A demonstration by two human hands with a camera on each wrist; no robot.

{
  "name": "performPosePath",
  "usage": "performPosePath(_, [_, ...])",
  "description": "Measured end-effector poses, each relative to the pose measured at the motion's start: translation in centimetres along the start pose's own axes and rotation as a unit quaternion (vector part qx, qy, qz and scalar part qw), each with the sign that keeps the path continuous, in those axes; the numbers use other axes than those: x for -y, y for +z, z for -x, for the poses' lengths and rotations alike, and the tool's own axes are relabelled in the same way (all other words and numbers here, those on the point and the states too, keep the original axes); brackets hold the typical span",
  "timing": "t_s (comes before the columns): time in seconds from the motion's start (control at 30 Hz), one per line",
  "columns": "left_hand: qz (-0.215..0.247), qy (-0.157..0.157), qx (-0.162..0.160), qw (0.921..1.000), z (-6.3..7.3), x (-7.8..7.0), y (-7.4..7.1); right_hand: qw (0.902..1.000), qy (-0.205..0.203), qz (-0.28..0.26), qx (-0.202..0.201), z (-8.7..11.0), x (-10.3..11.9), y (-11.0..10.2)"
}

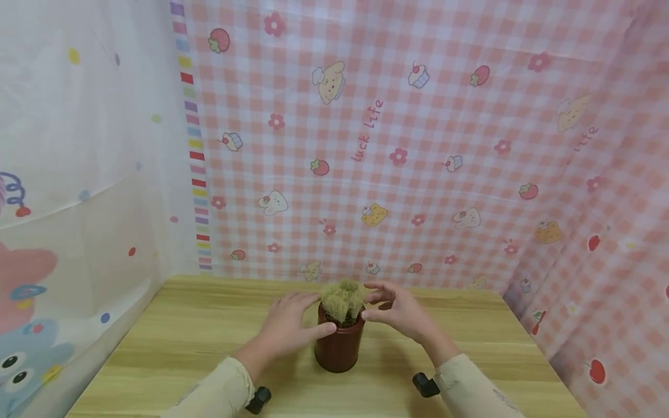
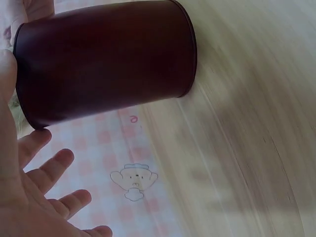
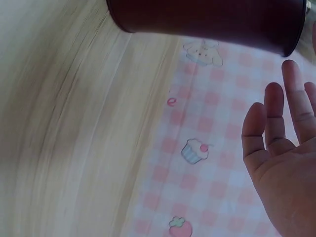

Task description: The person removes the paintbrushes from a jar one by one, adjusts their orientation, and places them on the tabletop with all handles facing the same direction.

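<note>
A dark red-brown pot (image 1: 337, 349) stands upright on the wooden table, near the middle of the head view. From its top grows a bushy, yellow-green plant (image 1: 342, 303). My left hand (image 1: 289, 325) is at the pot's left side, with its thumb at the near rim and its fingers spread. In the left wrist view, the thumb and one fingertip (image 2: 39, 138) meet the pot's rim. On the other side is my right hand (image 1: 398, 313), its thumb close to the rim and its fingers loosely bent beside the plant. Whether the right thumb touches the pot, I cannot tell.
The light wooden table (image 1: 209, 325) ends at a pink checked cloth (image 1: 366, 244) hanging behind it. A white printed cloth (image 1: 94, 191) hangs along the left side, and pink cloth covers the right. Black wrist-camera parts (image 1: 425, 385) show beneath both wrists.
</note>
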State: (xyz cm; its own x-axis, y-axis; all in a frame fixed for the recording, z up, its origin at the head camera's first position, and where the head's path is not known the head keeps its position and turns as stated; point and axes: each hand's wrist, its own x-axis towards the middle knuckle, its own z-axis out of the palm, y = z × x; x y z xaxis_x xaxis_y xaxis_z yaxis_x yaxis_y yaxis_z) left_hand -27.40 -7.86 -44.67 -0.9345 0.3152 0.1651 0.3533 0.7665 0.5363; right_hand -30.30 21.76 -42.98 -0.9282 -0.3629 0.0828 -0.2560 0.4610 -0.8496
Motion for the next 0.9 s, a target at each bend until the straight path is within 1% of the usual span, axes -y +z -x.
performPosePath(0.27, [0.003,0.005,-0.003,1.0,-0.3,-0.4,0.1,0.9991,-0.03,0.031,-0.008,-0.6,1.0,1.0])
performPosePath(0.43, [0.005,0.005,-0.001,1.0,-0.5,-0.4,0.1,0.9968,-0.046,0.066,-0.006,-0.7,1.6,1.9])
performPosePath(0.63, [0.014,0.011,0.003,0.9998,-0.5,-0.4,0.1,0.9956,-0.071,0.061,0.011,-0.8,1.8,2.4])
performPosePath(0.73, [0.014,0.01,0.007,0.9998,-0.5,-0.4,0.0,0.9947,-0.08,0.065,0.004,-0.8,1.8,2.4])
performPosePath(0.9, [0.019,0.003,0.014,0.9997,-0.6,-0.2,0.0,0.9955,-0.083,0.046,-0.005,-0.8,2.2,2.2])
